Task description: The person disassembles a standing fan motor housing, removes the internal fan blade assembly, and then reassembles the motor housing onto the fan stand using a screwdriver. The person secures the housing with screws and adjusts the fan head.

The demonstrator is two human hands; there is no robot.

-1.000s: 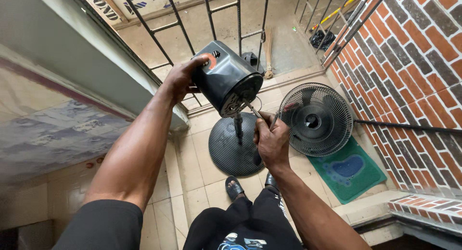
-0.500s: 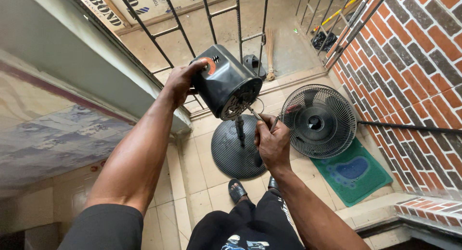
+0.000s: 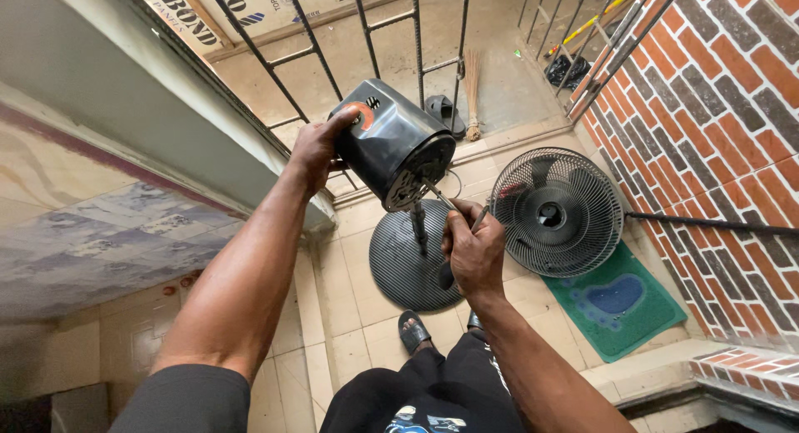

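My left hand [image 3: 315, 150] grips the back of a black fan motor housing [image 3: 391, 141] and holds it up, its open front end tilted toward me. My right hand [image 3: 473, 251] is closed on a thin metal tool, a screwdriver [image 3: 439, 196], whose tip reaches into the front of the housing. Directly below stands the fan's round black base [image 3: 398, 271] with its short pole on the tiled floor. A round black fan grille [image 3: 556, 212] with blades behind it leans against the brick wall on the right.
A green mat [image 3: 620, 304] lies under the grille. Black metal railing [image 3: 366, 33] runs across ahead, with a broom [image 3: 472, 92] and a sandal beyond it. A brick wall [image 3: 716, 108] stands right, a painted wall left. My sandalled feet [image 3: 414, 331] are on beige tiles.
The motor housing has shifted slightly left and up in my left hand. My right hand stays at its front with the tool.
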